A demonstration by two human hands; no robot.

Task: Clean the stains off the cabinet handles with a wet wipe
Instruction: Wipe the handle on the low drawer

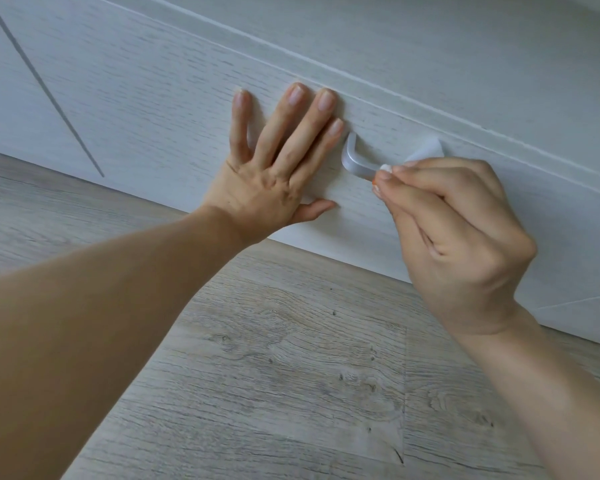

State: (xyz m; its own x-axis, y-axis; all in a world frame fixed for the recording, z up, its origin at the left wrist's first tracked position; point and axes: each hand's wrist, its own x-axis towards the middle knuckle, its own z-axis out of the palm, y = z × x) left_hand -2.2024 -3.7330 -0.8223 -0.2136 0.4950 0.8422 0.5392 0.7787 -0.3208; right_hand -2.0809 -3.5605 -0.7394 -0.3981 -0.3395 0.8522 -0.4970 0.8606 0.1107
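Note:
A silver metal handle (354,160) sticks out of a white wood-grain drawer front (174,109). My left hand (278,168) lies flat on the drawer front just left of the handle, fingers spread and straight. My right hand (454,237) pinches a white wet wipe (426,151) and presses it onto the handle, covering the handle's right part. A corner of the wipe stands up above my fingers. A small orange mark shows at my fingertips by the handle.
Pale wood-look flooring (291,358) runs below the cabinet. Another white panel with a thin dark seam (49,95) sits at the left. A ledge line (361,77) crosses the cabinet above the drawer.

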